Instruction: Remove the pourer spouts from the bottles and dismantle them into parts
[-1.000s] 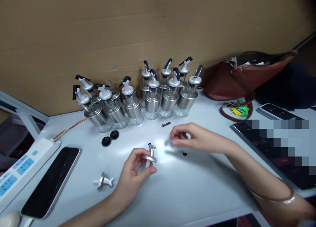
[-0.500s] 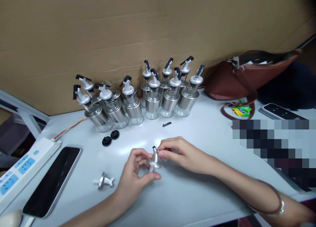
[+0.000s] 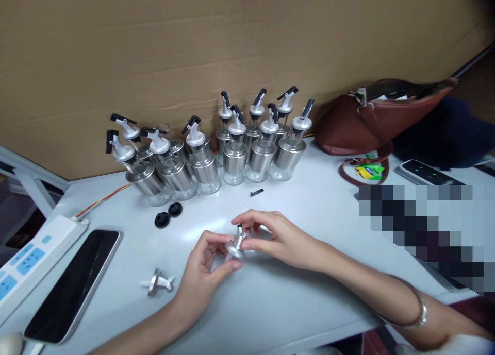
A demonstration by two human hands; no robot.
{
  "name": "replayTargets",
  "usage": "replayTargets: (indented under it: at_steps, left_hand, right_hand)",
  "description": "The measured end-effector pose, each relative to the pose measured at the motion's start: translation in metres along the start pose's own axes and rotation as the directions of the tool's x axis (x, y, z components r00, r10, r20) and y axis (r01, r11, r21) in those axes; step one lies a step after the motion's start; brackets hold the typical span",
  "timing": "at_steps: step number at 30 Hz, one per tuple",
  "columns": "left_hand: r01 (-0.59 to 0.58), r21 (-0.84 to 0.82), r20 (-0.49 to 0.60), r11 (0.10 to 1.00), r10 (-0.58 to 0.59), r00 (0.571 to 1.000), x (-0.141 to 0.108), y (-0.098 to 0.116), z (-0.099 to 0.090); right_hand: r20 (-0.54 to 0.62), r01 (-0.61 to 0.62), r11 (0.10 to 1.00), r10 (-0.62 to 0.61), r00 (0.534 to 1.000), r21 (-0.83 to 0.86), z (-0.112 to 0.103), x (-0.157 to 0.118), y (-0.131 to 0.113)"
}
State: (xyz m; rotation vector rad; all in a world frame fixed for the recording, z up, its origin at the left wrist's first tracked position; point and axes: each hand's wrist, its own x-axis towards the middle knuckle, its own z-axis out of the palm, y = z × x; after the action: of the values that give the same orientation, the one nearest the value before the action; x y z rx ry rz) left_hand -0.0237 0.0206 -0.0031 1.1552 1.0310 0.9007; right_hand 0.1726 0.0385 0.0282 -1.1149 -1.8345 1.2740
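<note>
Between my two hands is a silver pour spout [image 3: 235, 248] with a round flange and a small black tip pointing up. My left hand [image 3: 207, 272] grips its flange between thumb and fingers. With thumb and fingertips, my right hand [image 3: 270, 236] closes on the spout's upper part, a finger near the black tip. A second pour spout [image 3: 158, 283] lies on its side left of my left hand. Beyond my hands lies a small black lever [image 3: 257, 192]. Two round black stoppers [image 3: 169, 214] rest further left.
Several glass oil bottles [image 3: 207, 172] with steel bands and spouts stand along the cardboard wall [image 3: 174, 46]. A phone [image 3: 73, 285] and a power strip [image 3: 36, 267] occupy the left. A brown handbag [image 3: 348, 128], a green-yellow packet [image 3: 369, 171] and a black device [image 3: 427, 172] sit at the right.
The held spout has tilted, and my right hand's fingers have shifted up and over it toward the black tip. The whole view has shifted slightly, moving everything a little left.
</note>
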Motion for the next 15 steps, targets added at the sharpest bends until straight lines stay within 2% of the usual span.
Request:
replayTargets:
  at_steps: [7, 15]
  left_hand:
    - [-0.035, 0.020, 0.004, 0.999, 0.035, 0.999, -0.0011, -0.0010, -0.0010]
    - [-0.170, 0.048, 0.070, 0.984, 0.166, 0.984, -0.0041, -0.0058, -0.0015]
  right_hand:
    - [-0.080, -0.038, 0.991, 0.048, 0.996, 0.128, 0.0033, -0.0021, -0.0011]
    - [-0.058, -0.024, 0.936, 0.048, 0.997, 0.351, 0.0051, -0.0017, 0.0021]
